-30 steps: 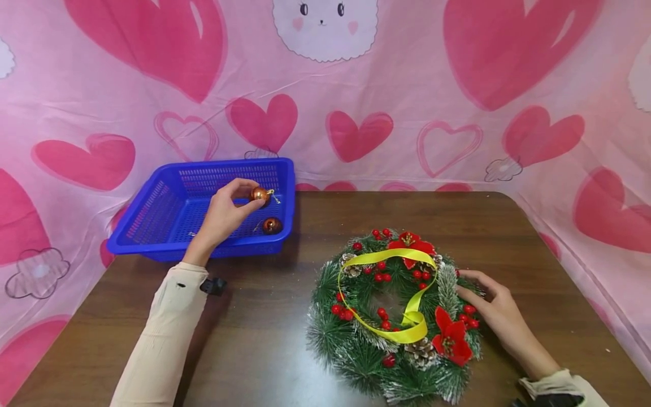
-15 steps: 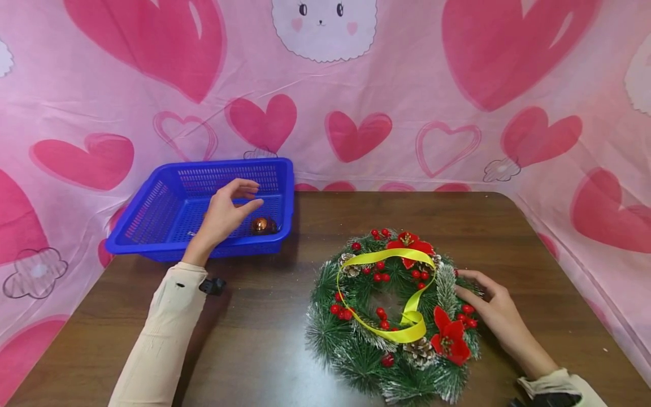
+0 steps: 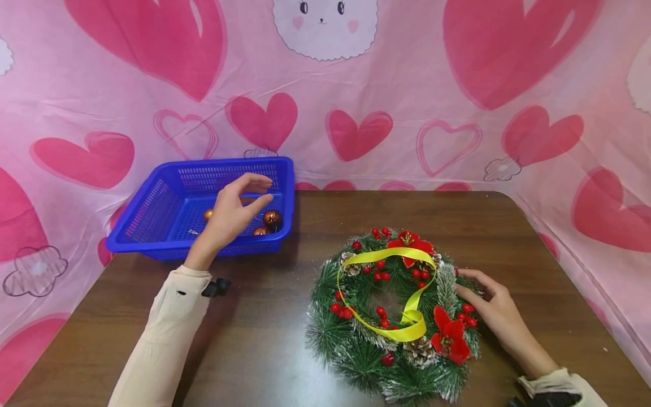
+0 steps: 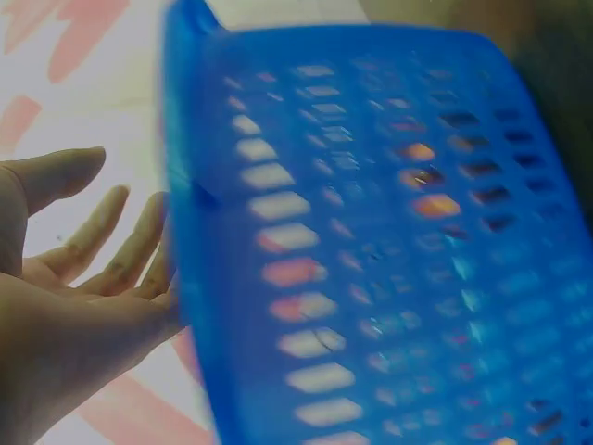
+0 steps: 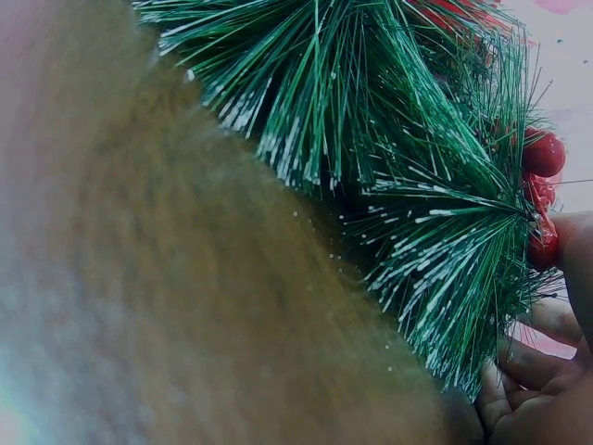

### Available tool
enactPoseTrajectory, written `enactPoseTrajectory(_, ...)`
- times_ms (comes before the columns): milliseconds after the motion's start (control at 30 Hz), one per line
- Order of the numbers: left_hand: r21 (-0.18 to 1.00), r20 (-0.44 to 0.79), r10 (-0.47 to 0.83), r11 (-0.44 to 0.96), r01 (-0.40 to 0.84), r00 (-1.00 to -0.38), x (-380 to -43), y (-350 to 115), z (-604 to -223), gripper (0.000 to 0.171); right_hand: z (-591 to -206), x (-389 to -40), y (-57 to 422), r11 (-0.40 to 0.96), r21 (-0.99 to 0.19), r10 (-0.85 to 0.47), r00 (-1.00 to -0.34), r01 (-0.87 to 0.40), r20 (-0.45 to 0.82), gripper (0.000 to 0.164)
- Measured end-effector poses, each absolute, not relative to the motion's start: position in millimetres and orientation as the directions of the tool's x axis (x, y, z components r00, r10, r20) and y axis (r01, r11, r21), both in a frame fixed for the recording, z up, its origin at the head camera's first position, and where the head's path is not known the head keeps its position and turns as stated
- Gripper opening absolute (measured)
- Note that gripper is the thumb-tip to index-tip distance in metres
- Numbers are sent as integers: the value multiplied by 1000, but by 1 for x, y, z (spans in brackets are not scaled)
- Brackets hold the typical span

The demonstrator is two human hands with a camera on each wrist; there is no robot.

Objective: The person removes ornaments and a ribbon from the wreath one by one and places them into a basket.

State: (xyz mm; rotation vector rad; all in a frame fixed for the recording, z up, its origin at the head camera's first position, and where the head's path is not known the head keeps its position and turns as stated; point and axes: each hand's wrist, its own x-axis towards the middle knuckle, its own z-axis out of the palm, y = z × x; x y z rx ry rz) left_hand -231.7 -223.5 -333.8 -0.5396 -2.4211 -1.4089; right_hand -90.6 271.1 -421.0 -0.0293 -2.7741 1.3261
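My left hand (image 3: 234, 209) is over the blue plastic basket (image 3: 285, 237), thumb and fingers spread apart with nothing between them. Below its fingertips, a brown shiny bauble (image 3: 272, 219) lies in the basket beside a copper-coloured bauble (image 3: 261, 230). A gold bauble (image 3: 208, 214) shows partly behind the hand. On the table's right half lies a green Christmas wreath (image 3: 351, 350) with red berries, pine cones and red flowers. Across its top runs a loose yellow ribbon (image 3: 417, 330). My right hand (image 3: 500, 311) grips the wreath's right edge, its thumb close to red berries (image 5: 544, 153) in the right wrist view.
Both basket and wreath stand on a brown wooden table (image 3: 264, 316). Behind it hangs a pink cloth (image 3: 325, 85) printed with hearts, close to the table's back edge and the basket's back wall.
My left hand has let go of the copper bauble, which dropped into the basket beside the brown one. The hand then moved slightly up and right. My right hand and the wreath stayed put.
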Motion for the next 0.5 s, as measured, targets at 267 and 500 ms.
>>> enactPoseTrajectory(267,773,441,320,338,536,-838,-204,-186,-318,24,-409,-88,266,616,-780,21,-988,-106,151,31)
enactPoseTrajectory(500,757,376,470,340,558,-798,-180,-155,-322,19,-379,-88,250,675,-711,19,-959,-195,281,31)
